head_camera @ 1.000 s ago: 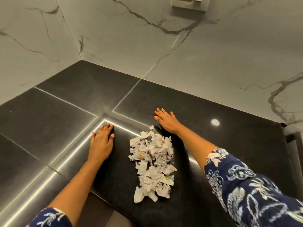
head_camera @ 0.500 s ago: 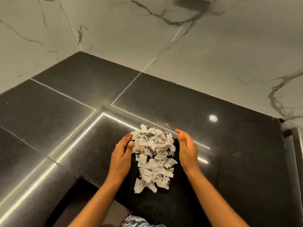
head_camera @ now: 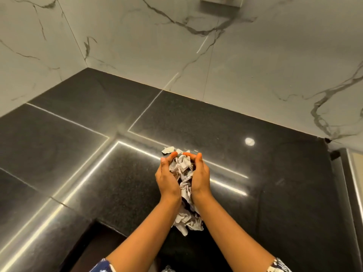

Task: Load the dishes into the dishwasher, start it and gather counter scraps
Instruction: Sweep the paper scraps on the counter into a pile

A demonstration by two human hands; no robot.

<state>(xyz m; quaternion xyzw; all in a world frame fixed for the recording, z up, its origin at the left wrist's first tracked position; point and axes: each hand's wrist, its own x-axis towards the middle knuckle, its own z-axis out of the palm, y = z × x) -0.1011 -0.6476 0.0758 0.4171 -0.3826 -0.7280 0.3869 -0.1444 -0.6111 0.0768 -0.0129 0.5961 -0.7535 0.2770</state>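
Note:
A heap of torn white paper scraps (head_camera: pixel 182 169) lies on the black granite counter (head_camera: pixel 275 189). My left hand (head_camera: pixel 167 177) presses against the heap's left side and my right hand (head_camera: pixel 200 175) against its right side, fingertips nearly meeting at the far end. The scraps are squeezed into a narrow ridge between my palms. Some pieces stick out beyond my fingertips, and a loose clump (head_camera: pixel 188 222) shows between my wrists near the counter's front edge.
White marble-look walls (head_camera: pixel 255 75) close the counter at the back and left, meeting in a corner. A wall switch plate (head_camera: pixel 220 1) sits at the top. The counter's front edge steps around a recess (head_camera: pixel 110 238) below my left forearm.
My hands, first flat and wide apart on the counter, have swept inward and now clamp the scraps between them. The spread pile has become a tight narrow ridge.

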